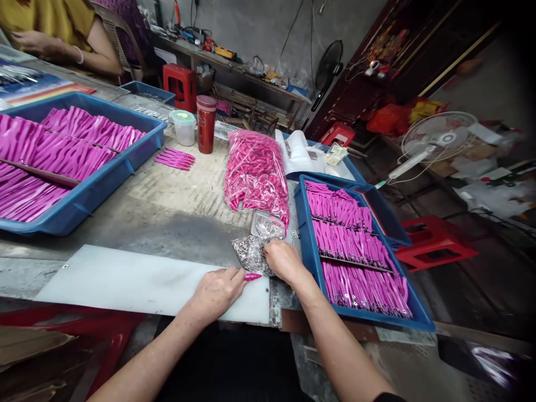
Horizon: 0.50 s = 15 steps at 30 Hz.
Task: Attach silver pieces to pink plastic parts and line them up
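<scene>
My left hand [221, 290] is closed around a small magenta pointed plastic piece [253, 276], whose tip sticks out to the right over the white board [138, 279]. A clear plastic bag of small silvery metal parts [245, 251] lies just beyond it. The fingers of my right hand [283, 258] are drawn together at this bag's right side; what they pinch, if anything, is hidden. Behind the bag stands a small clear container [268, 223] with more metal bits. Farther back is a large clear bag full of pink plastic pieces [256, 167].
A blue tray [310, 240] with rows of magenta pieces stands to my right. A larger blue tray [104, 187] is at the left. Several magenta pieces [175, 158] lie near a red-brown tumbler [206, 125] and a lidded tub [183, 128]. Another person [62, 39] sits across the table.
</scene>
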### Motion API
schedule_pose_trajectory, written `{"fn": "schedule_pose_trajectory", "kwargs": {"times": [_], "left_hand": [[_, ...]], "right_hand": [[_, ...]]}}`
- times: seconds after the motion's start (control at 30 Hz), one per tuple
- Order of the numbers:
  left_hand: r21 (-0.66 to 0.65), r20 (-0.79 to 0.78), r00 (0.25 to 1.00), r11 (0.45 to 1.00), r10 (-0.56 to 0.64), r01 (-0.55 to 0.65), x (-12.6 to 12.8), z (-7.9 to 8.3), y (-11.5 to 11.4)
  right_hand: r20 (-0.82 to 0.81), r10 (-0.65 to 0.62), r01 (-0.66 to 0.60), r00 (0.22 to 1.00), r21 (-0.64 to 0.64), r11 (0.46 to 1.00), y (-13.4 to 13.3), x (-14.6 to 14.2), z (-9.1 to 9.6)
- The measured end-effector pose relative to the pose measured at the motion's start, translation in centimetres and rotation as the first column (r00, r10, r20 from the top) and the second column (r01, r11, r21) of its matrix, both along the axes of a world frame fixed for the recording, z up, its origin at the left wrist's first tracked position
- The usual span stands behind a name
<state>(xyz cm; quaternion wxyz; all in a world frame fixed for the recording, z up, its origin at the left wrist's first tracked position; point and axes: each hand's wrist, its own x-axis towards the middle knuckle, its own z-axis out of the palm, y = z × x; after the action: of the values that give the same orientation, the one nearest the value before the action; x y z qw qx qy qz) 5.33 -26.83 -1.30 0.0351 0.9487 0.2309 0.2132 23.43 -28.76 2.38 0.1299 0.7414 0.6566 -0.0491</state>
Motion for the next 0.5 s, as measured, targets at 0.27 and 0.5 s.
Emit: {"fn": "schedule_pose_trajectory", "kwargs": {"times": [0.27, 0.5], "left_hand": [[0.006, -0.017, 1.0, 1.0, 0.002, -0.002, 0.0, 0.06, 0.0], [0.009, -0.02, 1.0, 1.0, 0.0, 0.0, -0.05, -0.02, -0.01]], "right_hand": [[0.01, 0.008, -0.008, 1.0, -0.006, 1.0, -0.07, -0.42, 0.36], [0.007, 0.0, 0.0, 1.0, 0.008, 1.0, -0.48, -0.47, 0.48]]}}
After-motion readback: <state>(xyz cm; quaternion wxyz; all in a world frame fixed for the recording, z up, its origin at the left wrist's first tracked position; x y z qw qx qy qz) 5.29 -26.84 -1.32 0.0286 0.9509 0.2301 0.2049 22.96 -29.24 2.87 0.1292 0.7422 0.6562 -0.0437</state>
